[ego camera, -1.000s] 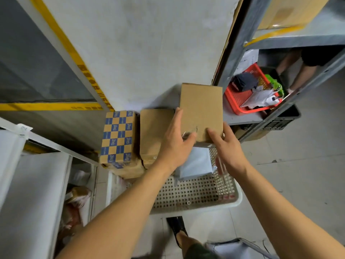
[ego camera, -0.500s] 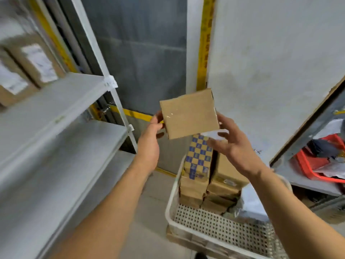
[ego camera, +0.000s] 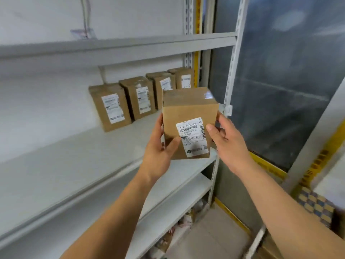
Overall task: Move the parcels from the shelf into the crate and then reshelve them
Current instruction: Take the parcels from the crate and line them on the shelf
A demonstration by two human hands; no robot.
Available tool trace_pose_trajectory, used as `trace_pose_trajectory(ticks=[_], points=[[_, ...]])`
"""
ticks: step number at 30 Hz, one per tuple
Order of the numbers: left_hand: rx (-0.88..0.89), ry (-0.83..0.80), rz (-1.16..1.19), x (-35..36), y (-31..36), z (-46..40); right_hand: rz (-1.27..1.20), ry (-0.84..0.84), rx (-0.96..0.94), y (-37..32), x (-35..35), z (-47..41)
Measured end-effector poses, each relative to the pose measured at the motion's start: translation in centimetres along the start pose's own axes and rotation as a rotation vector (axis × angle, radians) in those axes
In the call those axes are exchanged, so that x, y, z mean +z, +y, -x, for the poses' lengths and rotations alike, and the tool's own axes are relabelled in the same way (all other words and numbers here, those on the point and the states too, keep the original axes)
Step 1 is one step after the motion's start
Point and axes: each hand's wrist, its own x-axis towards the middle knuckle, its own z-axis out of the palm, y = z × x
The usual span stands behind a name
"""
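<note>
- Left hand (ego camera: 158, 146) curled round the parcel's (ego camera: 188, 120) lower left edge, thumb pressed on its labelled face, fingers hidden behind.
- Right hand (ego camera: 226, 141) clasped on the right side, thumb tip on the label (ego camera: 193, 139), fingers spread against the box.
- Held upright above the white shelf's (ego camera: 78, 165) front edge, right end.
- Four parcels (ego camera: 138, 99) lined up along the back; bare board left of them.
- Upright post (ego camera: 233, 71) just beside the box.

White wall (ego camera: 46, 17), dark glass panel (ego camera: 280, 90) (yellow-taped frame), pale floor (ego camera: 209, 238).
</note>
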Motion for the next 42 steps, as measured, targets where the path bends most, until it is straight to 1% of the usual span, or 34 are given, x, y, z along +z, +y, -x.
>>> trace_pose_trajectory(ticks=[2, 4, 7, 10, 12, 16, 18, 21, 25, 28, 35, 38, 42], points=[[0.014, 0.101, -0.112, -4.2, -0.3, 0.5, -0.055, -0.078, -0.055, -1.5, 4.4, -1.2], [0.013, 0.216, -0.171, -8.2, -0.7, 1.1, -0.101, -0.149, -0.092, -2.9, 9.0, -2.2], [-0.035, 0.391, -0.247, -13.7, -1.3, 2.1, -0.129, -0.239, -0.133, -3.8, 16.2, -4.2], [-0.094, 0.539, -0.343, -18.9, -2.2, 2.7, -0.133, -0.397, -0.121, -4.3, 23.3, -5.9], [-0.136, 0.597, -0.397, -21.9, -3.3, 2.7, -0.137, -0.490, -0.108, -4.4, 27.4, -6.9], [-0.230, 0.693, -0.454, -26.1, -5.5, 2.0, -0.131, -0.546, -0.065, -4.3, 33.9, -8.9], [-0.258, 0.713, -0.481, -27.7, -6.5, 0.9, -0.149, -0.552, -0.062, -3.9, 36.4, -10.3], [-0.244, 0.727, -0.496, -29.3, -7.9, -1.2, -0.177, -0.557, -0.053, -2.9, 39.1, -12.7], [-0.258, 0.713, -0.479, -30.6, -9.1, -4.4, -0.145, -0.514, -0.034, -1.7, 41.4, -15.5], [-0.286, 0.702, -0.473, -31.4, -9.9, -6.8, -0.107, -0.472, 0.018, -1.3, 42.7, -17.3], [-0.269, 0.657, -0.513, -33.1, -11.9, -10.3, 0.004, -0.341, 0.027, -1.4, 44.4, -19.2], [-0.272, 0.649, -0.465, -33.9, -12.5, -10.7, 0.036, -0.313, 0.046, -1.8, 45.0, -19.2], [-0.290, 0.660, -0.423, -34.1, -12.7, -11.0, -0.005, -0.312, 0.081, -2.2, 46.1, -19.3]])
